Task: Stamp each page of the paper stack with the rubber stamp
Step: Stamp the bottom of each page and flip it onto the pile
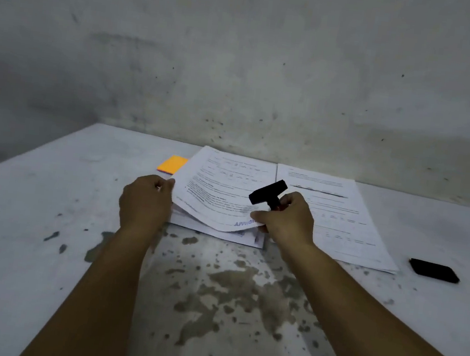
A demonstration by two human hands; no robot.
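Because the top page [221, 188] already bears its blue mark, both hands lift it off the paper stack [221, 232]: the left hand [145, 199] pinches its edge, the right hand [284, 218] pinches its corner while gripping the rubber stamp [268, 192], apparently to move it to the pile of loose pages [338, 216] alongside

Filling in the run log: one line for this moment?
left hand holds page edge | right hand pinches stamped page, grips stamp

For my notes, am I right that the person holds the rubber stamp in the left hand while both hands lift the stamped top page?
Not quite: the head view shows the rubber stamp in the right hand, not the left hand. Both hands do lift the stamped top page.
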